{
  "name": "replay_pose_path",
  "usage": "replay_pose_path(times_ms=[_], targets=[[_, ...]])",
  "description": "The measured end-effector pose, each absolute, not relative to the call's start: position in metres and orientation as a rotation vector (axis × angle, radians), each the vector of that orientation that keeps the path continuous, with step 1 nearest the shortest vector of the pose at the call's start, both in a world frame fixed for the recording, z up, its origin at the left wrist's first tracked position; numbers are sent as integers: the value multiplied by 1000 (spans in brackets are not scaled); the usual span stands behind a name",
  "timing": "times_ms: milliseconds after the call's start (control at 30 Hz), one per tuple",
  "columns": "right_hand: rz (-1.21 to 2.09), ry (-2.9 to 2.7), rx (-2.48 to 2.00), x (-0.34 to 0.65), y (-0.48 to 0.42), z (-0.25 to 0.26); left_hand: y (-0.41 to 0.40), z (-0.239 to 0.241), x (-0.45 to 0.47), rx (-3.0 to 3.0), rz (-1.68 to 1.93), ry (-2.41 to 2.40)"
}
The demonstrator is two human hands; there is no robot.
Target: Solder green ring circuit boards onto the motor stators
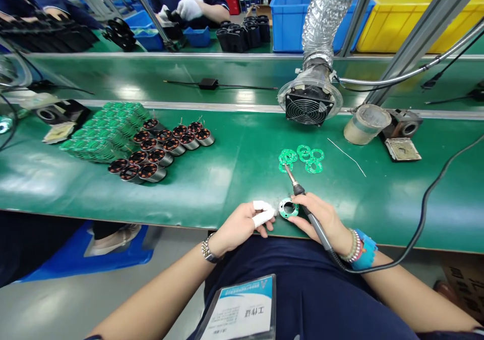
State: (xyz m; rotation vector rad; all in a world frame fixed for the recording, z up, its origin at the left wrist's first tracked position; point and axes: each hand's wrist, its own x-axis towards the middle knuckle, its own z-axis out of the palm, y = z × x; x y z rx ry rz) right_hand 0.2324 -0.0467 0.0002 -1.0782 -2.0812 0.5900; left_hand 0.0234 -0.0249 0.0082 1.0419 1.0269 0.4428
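My right hand (323, 216) is closed round a soldering iron (315, 225), its tip pointing away from me over a few loose green ring boards. The thumb and a fingertip of the same hand also grip a round part topped with a green ring-shaped circuit board (289, 208) near the table's front edge. Just left of that part is my left hand (244, 224), with white covers on its thumb and forefinger. Those two fingers are pinched together; what they hold, if anything, is too small to make out. Several loose green ring boards (314, 166) lie beyond the iron.
Copper-wound motor stators (152, 172) stand left of centre beside stacked green boards (109, 128). A fume fan (308, 109) hangs over the table's back. Solder wire (347, 157), a round pot (366, 124) and an iron stand (403, 135) lie right. A gloved co-worker (189, 9) sits opposite.
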Motion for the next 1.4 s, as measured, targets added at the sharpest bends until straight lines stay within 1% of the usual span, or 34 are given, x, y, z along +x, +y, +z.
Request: replay_pose_path(times_ms=[200,367,600,833,967,1167,1300,1333,1400], targets=[[600,-2072,-1083,233,-47,-2,-19,4,24,1066,468,1012],[575,-2077,-1075,232,-47,-1,-19,10,38,1086,417,1072],[584,-2051,-1085,232,-49,-2,-15,15,41,1083,446,1103],[628,-2020,-1113,234,-46,2,-8,8,34,1405,527,1044],[592,-2059,-1072,232,-48,7,-24,6,33,1533,537,1155],[636,-2077,-1039,225,-50,4,-30,10,32,1482,502,1125],[652,-2046,-1050,226,-51,0,-23,14,30,1244,368,1041],[655,-2046,-1050,226,-51,-1,-22,15,28,1277,347,1042],[652,-2047,-1048,226,-51,-2,-19,15,22,1566,354,1067]])
